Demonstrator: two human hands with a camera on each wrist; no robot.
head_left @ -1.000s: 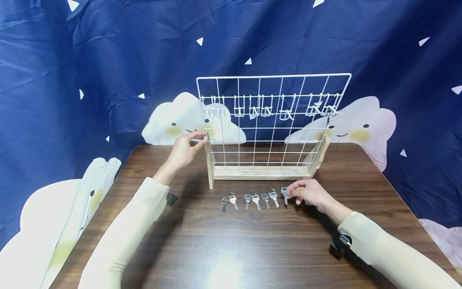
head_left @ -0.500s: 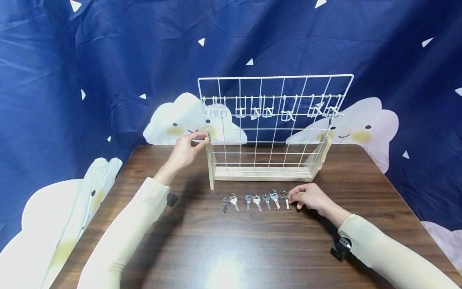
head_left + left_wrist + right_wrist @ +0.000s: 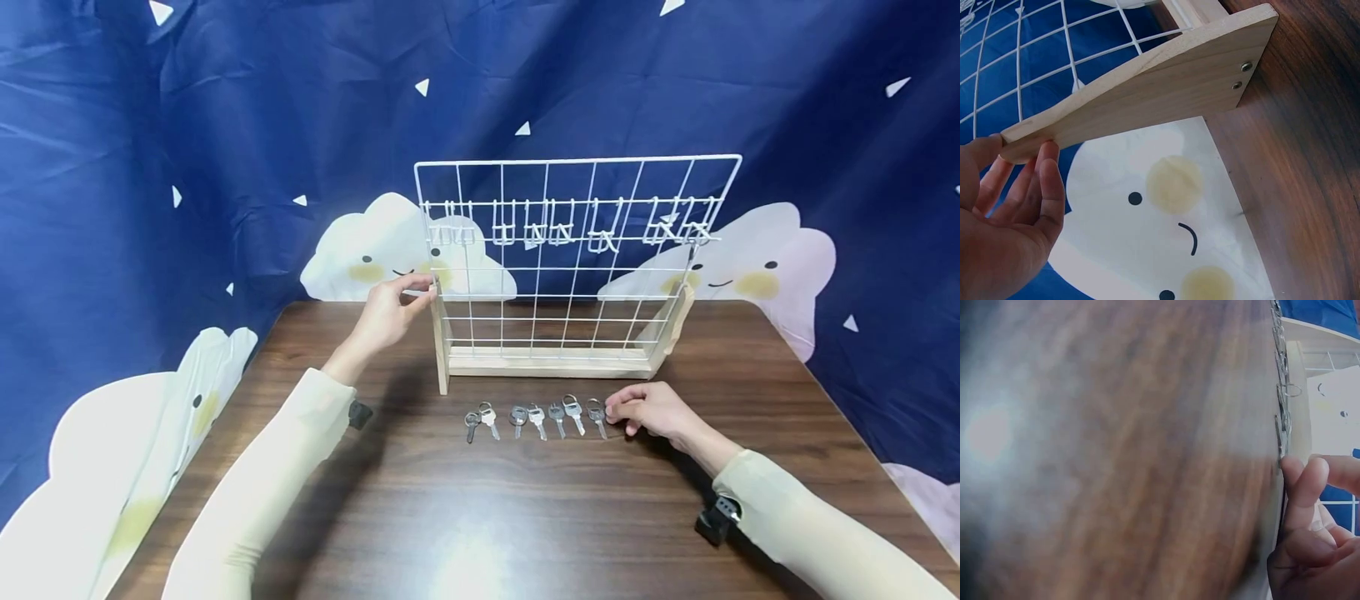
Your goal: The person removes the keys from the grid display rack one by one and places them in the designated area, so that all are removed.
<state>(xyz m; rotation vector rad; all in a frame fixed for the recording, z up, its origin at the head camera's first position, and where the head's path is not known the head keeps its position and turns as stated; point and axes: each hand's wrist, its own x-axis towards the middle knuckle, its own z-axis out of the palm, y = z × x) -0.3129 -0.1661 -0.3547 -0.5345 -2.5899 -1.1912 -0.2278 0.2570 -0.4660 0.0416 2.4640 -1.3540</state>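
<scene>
In the head view my left hand (image 3: pixel 386 315) pinches the upper end of the rack's left wooden side piece (image 3: pixel 1141 94), thumb on one face and fingers on the other. The rack carries a white wire grid (image 3: pixel 555 268) with several white hooks (image 3: pixel 602 242). In front of it several keys with rings lie in a row on the table, from a small dark key (image 3: pixel 471 425) at the left to a silver key (image 3: pixel 597 419) at the right. My right hand (image 3: pixel 651 410) rests beside this rightmost key, bent fingertips at its edge. No key shows between the fingers.
The brown wood table (image 3: pixel 465 500) has a glare spot near its front. A blue curtain (image 3: pixel 300 100) with white clouds hangs behind. The rack's wooden base bar (image 3: pixel 551 364) stands just behind the keys.
The right hand has lowered the rightmost key from a pinch onto the table, at the end of the row. It now lies flat, slightly turned. The left hand stays on the rack.
</scene>
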